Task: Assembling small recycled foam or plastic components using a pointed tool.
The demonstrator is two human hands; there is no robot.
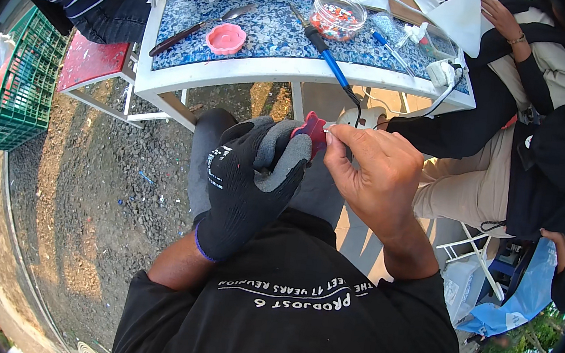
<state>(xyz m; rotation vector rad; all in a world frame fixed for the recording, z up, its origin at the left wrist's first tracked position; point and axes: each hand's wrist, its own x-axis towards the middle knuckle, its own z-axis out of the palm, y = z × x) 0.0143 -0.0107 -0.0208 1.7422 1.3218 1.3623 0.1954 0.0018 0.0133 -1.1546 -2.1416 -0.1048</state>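
My left hand (252, 173), in a black and grey work glove, is closed around a small dark-pink plastic piece (313, 129) with a wavy outline. The piece is held over my lap, just in front of the table's near edge. My bare right hand (379, 169) pinches thumb and forefinger together right at the piece's right side. A tiny pale bit shows at those fingertips, too small to name. On the table beyond lie a soldering iron (335, 66) with a blue handle and a pink scalloped dish (226, 39).
The blue-speckled table (239, 68) has a white frame. It also carries a palette knife (201, 28), a clear jar (338, 18) of red and white bits, and a blue-handled thin tool (389, 48). A red stool (94, 64) and green crate (24, 80) stand left; people sit nearby.
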